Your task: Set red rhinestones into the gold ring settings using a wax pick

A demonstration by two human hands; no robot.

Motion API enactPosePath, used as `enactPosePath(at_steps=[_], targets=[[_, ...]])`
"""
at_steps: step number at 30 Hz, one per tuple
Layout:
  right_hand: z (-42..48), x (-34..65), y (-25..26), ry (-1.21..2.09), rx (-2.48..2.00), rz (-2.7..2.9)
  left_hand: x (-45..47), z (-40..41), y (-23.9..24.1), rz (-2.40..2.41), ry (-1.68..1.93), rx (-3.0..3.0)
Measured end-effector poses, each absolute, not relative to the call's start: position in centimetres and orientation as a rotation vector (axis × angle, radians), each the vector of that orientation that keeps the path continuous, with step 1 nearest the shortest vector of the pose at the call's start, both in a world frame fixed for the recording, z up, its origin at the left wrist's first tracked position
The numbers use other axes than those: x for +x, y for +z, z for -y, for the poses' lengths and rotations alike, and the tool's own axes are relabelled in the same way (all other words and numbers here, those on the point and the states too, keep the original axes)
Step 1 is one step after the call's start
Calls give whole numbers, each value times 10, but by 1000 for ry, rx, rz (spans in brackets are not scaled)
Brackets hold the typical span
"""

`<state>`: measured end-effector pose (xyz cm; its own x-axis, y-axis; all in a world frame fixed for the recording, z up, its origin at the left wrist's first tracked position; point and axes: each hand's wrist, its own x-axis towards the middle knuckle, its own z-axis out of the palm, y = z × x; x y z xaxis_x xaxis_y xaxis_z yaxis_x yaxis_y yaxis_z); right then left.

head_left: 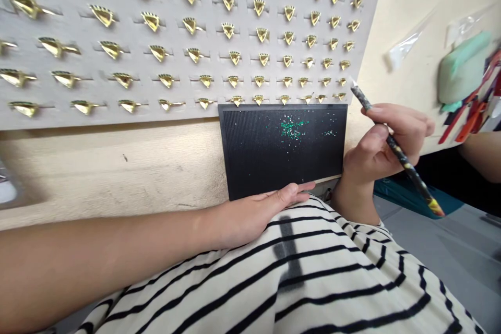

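Rhinestone picking pencil (417, 180) sits in the right grip (385, 148), just right of the tray, its small pale tip pointing up beside the lower corner of the board. The slim barrel is black, flecked with gold and pale marks, and ends in a yellow-and-dark butt that slants down past the wrist. The right grip is closed on the barrel at mid-length, thumb and fingertips (373, 109) wrapped around it. The left grip (266, 211) is open, fingers extended and nearly flat, resting on the lower edge of a black ridged tray (254, 156). Green specks (291, 128) are scattered on the tray, densest at upper centre, with a smaller patch to the right; they are too small to identify. The tray lies on a beige counter (117, 177), its far edge touching a grey slotted board (117, 55). Rows of gold fan-shaped pieces (190, 25) stand seated in the board's slits. Farther right are a green block (464, 65), clear plastic film (407, 47) and red and orange strips (469, 115). A second person's forearm (481, 154) enters at the right edge, apart from both grips.
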<state>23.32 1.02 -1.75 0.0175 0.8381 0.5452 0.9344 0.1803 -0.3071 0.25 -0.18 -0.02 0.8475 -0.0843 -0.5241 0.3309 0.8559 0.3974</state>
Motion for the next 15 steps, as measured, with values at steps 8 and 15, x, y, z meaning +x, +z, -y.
enactPosePath(at_steps=[8, 15], targets=[[-12, 233, -20, -219, -1566, 1793, 2, 1, 1, -524, -234, 499], [-11, 233, -19, -234, -1638, 1814, 3, 1, 1, -543, -242, 466]])
